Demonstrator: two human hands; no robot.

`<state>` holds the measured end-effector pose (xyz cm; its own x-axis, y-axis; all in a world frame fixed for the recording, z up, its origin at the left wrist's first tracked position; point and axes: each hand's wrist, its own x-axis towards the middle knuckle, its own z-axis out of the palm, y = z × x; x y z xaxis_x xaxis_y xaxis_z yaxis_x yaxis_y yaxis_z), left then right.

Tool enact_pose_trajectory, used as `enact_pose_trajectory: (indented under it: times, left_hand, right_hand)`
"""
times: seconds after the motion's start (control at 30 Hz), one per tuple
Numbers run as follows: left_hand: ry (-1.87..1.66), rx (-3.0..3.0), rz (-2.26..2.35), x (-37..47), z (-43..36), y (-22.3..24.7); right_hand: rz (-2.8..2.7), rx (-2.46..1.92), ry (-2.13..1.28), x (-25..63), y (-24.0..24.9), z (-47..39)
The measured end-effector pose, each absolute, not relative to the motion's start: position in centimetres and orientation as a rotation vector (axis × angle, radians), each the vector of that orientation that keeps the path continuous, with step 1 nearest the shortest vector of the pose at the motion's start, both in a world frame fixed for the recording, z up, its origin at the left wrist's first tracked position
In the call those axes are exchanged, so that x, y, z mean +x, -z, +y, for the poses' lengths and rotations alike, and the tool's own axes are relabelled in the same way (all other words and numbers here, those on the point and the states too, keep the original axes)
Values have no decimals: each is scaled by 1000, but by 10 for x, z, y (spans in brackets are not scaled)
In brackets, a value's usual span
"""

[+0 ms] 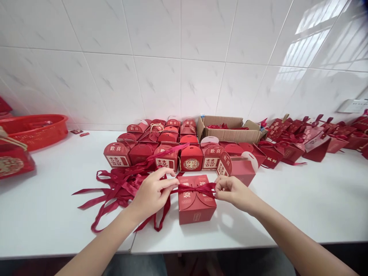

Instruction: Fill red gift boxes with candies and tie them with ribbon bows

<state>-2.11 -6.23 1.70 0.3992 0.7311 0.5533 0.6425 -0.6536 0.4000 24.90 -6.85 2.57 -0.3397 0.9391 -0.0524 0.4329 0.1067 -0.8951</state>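
Observation:
In front of me a red gift box (197, 214) stands on the white table, its scalloped top flaps folded closed. A dark red ribbon (198, 189) crosses its top and is drawn together in a knot at the middle. My left hand (156, 189) pinches the ribbon at the left of the box, and my right hand (234, 193) pinches it at the right. The ribbon looks stretched between both hands. Beside and partly behind my left hand lies a tangled pile of loose red ribbons (120, 188).
Rows of red gift boxes (191, 159) stand behind the box. A cardboard carton (244, 135) holds red items at the back. Several ribboned boxes (293, 151) line the right side. A red plastic basin (51, 134) and a red bag (14, 163) are at left.

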Motion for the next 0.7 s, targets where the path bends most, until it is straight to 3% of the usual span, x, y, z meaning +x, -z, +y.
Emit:
enact_pose_trajectory:
  times: [0.23, 0.43, 0.7]
  left_hand:
    - [-710, 2134, 1097, -12, -71, -28]
    - [-525, 2283, 1106, -7, -70, -37]
    - [-545, 2375, 1098, 18, -75, -22]
  right_hand:
    - [-1748, -1131, -1239, 256, -11, -68]
    - [-1772, -1191, -1164, 270, -9, -78]
    - [-1987, -913, -1072, 289, 0, -99]
